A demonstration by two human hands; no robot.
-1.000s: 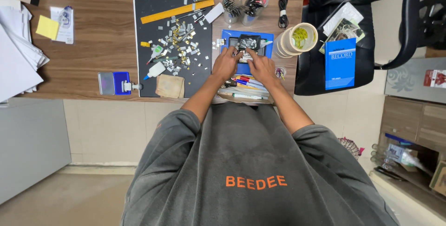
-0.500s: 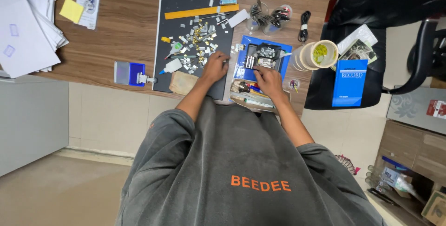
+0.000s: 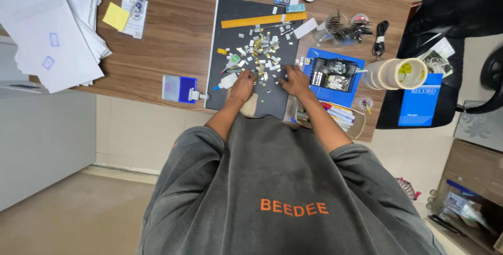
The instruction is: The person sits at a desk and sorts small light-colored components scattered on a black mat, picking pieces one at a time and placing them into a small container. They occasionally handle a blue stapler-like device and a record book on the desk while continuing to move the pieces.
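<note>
Both hands have left the black compartment tray on the blue sheet; 1.0 s ago both worked there, 0.5 s ago only the right remained. Now the work sits on the black mat.

Left hand: at the mat's near edge, fingertips down among the small pieces, which spread from its 12 o'clock. Grip too small to read; cannot tell whether anything is pinched.

Right hand: on the mat's right side, at 3 o'clock of the left hand, well apart from it. Fingers curled toward the pieces; hold cannot be told.

Judgement: sorting or picking from the scatter, tray left aside at 3 o'clock.

Materials: pieces tiny, flat, angular, pale grey with some shiny gold, looks metallic. Mat matte, rectangular. Yellow ruler flat along the mat's far edge. Glue bottle white plastic, lying at 9 o'clock of the left hand. Tape rolls papery, hollow. Desk wood-grain laminate.
</note>
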